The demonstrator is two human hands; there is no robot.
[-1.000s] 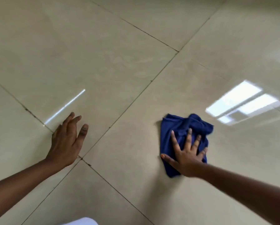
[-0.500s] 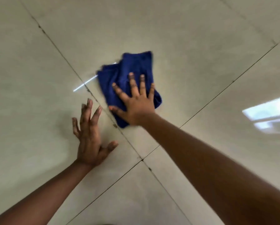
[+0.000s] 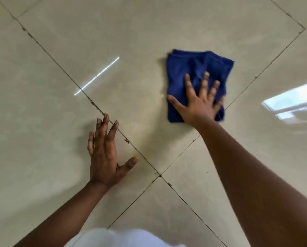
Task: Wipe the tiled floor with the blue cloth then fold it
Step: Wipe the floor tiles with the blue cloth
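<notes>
The blue cloth (image 3: 199, 68) lies bunched in a rough rectangle on the glossy beige tiled floor (image 3: 131, 32), right of centre. My right hand (image 3: 199, 102) presses flat on the cloth's near half with fingers spread, thumb out on the bare tile. My left hand (image 3: 104, 154) rests palm down on the floor to the lower left, fingers apart, holding nothing. Its fingertips reach a dark grout line. A wide gap of tile separates it from the cloth.
Dark grout lines cross at a joint (image 3: 160, 175) between my forearms. A bright window reflection (image 3: 291, 102) sits at the right edge and a thin light streak (image 3: 97, 75) left of centre. White clothing (image 3: 124, 237) shows at the bottom edge.
My right hand has swept the cloth from beside the left hand, over the grout line, to the right across the tile. The left hand stays planted on the floor.
</notes>
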